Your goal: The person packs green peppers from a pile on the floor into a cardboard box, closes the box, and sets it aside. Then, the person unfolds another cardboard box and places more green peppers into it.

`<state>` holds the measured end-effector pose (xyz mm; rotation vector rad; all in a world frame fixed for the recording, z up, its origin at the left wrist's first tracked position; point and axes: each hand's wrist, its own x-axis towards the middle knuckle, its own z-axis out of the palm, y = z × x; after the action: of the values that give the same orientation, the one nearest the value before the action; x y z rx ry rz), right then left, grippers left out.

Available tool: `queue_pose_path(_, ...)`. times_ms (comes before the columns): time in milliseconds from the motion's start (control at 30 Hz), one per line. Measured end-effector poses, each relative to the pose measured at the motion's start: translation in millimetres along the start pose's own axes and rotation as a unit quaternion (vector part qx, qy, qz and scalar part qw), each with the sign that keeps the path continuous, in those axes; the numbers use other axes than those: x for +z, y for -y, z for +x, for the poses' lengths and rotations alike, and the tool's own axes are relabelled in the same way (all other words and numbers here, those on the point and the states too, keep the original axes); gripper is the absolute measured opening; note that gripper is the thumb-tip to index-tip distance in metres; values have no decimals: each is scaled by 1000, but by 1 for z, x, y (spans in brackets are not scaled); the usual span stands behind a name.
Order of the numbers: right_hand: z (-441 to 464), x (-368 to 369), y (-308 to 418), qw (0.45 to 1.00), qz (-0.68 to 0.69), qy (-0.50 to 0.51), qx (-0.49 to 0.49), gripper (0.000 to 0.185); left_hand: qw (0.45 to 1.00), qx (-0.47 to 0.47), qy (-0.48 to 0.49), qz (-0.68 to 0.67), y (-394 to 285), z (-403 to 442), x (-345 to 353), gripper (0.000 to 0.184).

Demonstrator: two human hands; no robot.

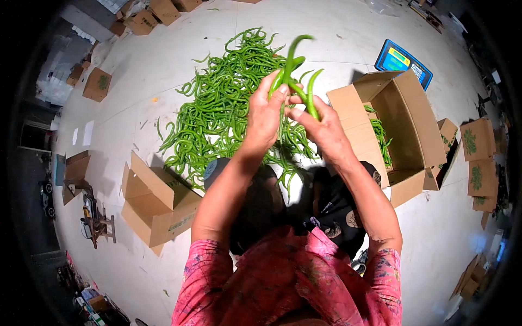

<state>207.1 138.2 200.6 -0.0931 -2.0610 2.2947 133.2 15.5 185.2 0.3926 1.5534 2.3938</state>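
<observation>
Both hands are raised over the right edge of a large heap of long green peppers [217, 108] on the pale floor. Several curved peppers [291, 68] stick up from my left hand [265, 111], whose fingers and thumb are closed round their lower ends. Close beside it, my right hand [322, 125] is closed on more green peppers [311, 95], one of them pointing upward. To the right stands an open cardboard box [416, 119] with green peppers [379, 136] lying inside along its left part.
A blue scale display [404, 62] stands behind the right box. An open cardboard box [157, 201] sits at the lower left of the heap. Further boxes stand at the far left [98, 84], at the top left [141, 23] and at the far right [478, 140].
</observation>
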Motion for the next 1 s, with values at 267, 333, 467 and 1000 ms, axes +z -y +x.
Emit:
queue_pose_path(267, 12, -38, -7, 945, 308, -54, 93, 24, 969, 89, -90, 213, -14, -7, 9, 36)
queue_pose_path(333, 13, -37, -7, 939, 332, -44, 75, 34, 847, 299, -27, 438, 0, -9, 14, 36)
queue_pose_path(467, 13, -48, -10, 963, 261, -60, 32, 33, 839, 340, 92, 414, 26, -25, 34, 44)
queue_pose_path(1000, -42, -167, 67, 955, -108, -269, -57, 45, 894, 153, 88, 411, -9, -11, 10, 22)
